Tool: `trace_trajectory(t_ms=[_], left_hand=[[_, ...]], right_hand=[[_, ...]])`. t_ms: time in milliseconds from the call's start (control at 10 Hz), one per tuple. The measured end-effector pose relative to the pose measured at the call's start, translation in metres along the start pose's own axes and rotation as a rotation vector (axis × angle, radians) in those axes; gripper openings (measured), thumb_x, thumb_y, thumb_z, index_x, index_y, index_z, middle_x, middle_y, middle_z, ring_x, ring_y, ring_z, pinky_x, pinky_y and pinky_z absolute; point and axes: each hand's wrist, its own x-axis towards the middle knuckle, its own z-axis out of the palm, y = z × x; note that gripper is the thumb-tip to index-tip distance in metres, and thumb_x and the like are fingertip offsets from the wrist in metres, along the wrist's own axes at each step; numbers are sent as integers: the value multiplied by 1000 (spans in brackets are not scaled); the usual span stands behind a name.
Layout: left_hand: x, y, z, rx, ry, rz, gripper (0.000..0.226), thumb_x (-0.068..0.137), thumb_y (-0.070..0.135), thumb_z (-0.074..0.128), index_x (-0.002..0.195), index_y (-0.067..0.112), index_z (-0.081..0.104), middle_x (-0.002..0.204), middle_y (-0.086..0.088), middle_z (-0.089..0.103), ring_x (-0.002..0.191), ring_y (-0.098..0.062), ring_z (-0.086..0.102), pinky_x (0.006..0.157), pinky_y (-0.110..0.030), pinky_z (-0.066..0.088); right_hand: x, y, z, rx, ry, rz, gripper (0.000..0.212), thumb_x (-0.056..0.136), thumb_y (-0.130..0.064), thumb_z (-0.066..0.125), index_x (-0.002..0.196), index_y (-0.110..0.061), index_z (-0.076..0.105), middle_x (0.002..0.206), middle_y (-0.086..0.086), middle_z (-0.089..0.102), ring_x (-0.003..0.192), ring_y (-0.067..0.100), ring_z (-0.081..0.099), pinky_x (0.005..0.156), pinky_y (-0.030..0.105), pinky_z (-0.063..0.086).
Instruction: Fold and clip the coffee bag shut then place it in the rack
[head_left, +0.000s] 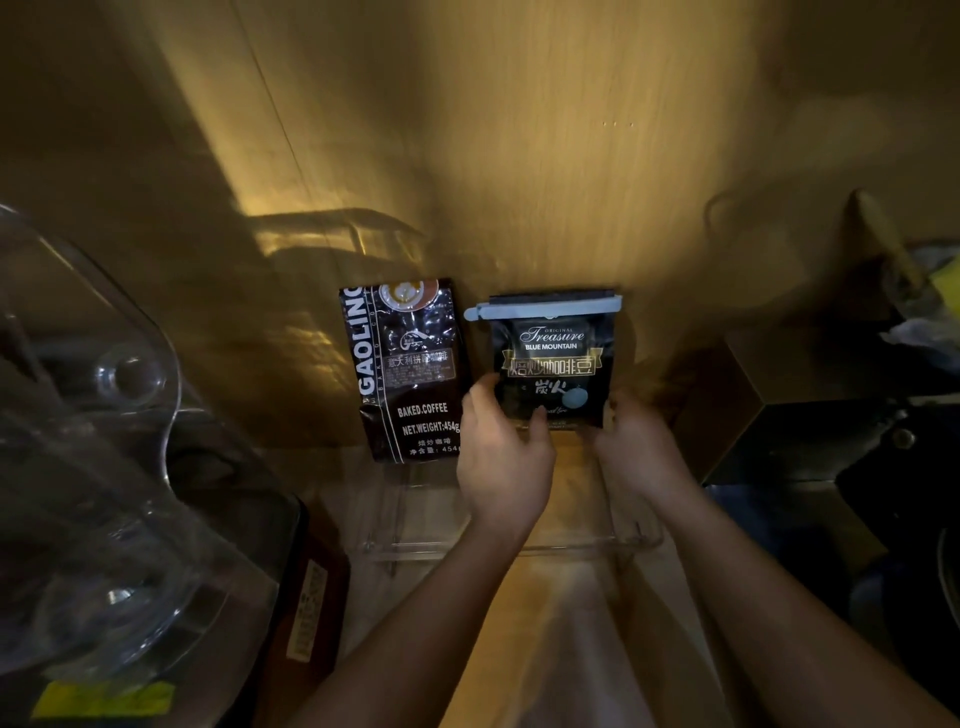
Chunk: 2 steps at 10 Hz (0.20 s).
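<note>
Two bare forearms reach forward over a dim wooden counter (545, 649), where a clear plastic rack (519, 545) sits just below the wrists. The left hand (501, 457) grips the lower left edge of the coffee bag (550, 364), thumb on the printed front and the other fingers behind it. The right hand (636, 447) holds the bag's lower right corner, its fingers curled around the edge. Above the fingertips, the black bag stands upright with its label facing the camera, and a pale blue clip (543, 310) runs across its folded top, its rounded end jutting out on the left-hand side. Just beyond the left hand's knuckles, a second, dark brown coffee bag (410, 374) leans upright against the wooden back wall (467, 156), close beside the held bag. Far off the left hand, a large clear plastic container (88, 441) fills the edge of the frame.
</note>
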Motion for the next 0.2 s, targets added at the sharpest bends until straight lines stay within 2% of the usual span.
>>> trace_trajectory(t_ms=[100,200], left_hand=[[2,12,-16,28,7,158,46,82,28,62,122,14,44,119,-6,58,111,-23,52,87,-38,45],[7,26,-35,166,57,340,47,82,30,61,123,13,46,128,-7,55,119,-24,46,97,-40,37]], right_hand=[[-8,-9,-16,-32,60,-134,38,79,-20,66,114,-13,51,117,14,61,105,31,55,83,35,45],[-21,-26,-34,20,84,-287,57,78,-23,68,128,-18,40,129,9,54,118,27,47,98,38,38]])
